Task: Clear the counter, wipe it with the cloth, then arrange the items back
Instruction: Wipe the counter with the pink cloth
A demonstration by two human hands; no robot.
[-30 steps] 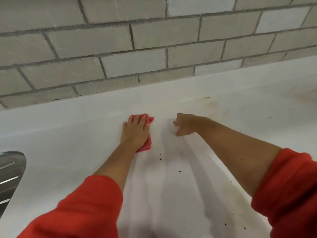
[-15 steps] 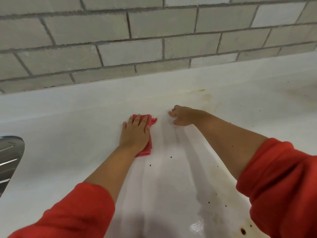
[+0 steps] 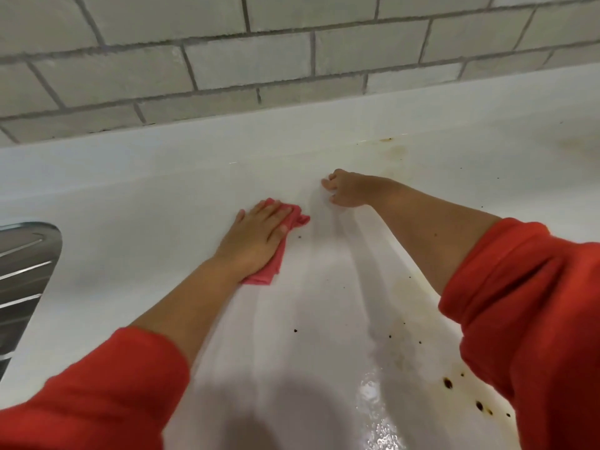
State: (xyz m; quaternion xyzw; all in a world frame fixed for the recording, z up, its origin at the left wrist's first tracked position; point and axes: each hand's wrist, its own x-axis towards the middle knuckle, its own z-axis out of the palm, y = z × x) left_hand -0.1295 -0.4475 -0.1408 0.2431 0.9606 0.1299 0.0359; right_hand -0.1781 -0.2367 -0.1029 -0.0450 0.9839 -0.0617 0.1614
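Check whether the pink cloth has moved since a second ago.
Yes. The pink cloth under the left hand slid toward the person, away from the rust stain.

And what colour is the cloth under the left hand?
A pink folded cloth, clearest in the head view.

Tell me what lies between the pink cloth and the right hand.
In the head view, only bare white counter lies between the pink cloth and the right hand; a dark speck sits just below that gap.
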